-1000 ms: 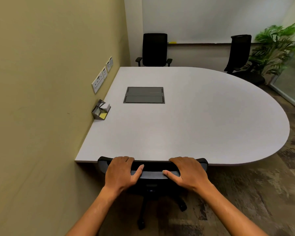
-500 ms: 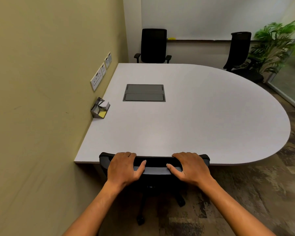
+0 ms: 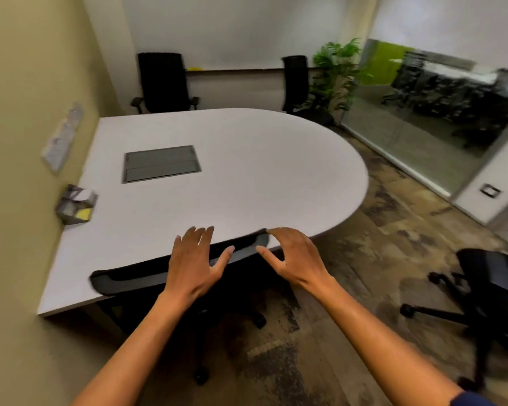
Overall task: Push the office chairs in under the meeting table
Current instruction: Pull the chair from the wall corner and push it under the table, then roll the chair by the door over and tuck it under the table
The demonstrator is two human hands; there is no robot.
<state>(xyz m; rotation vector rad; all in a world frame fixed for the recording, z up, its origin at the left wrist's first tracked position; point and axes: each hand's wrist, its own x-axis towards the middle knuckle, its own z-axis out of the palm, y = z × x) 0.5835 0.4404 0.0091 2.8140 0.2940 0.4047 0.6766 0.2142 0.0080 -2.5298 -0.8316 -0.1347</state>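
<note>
You are hovering your left hand (image 3: 194, 260) and right hand (image 3: 295, 257), fingers spread and gripping nothing, over the black mesh-backed office chair (image 3: 147, 275) tucked under the white rounded meeting table (image 3: 247, 177); three black chairs appear unpushed.

Even, soft indoor light; motion blur throughout, wide-angle bending at edges

Both hands (image 3: 195, 266) spread, empty

Four office chairs (image 3: 179, 266) (image 3: 162, 83) (image 3: 295, 80) (image 3: 490, 276), one meeting table (image 3: 247, 171), one potted plant (image 3: 336, 71), two hands (image 3: 192, 266) (image 3: 295, 257).
</note>
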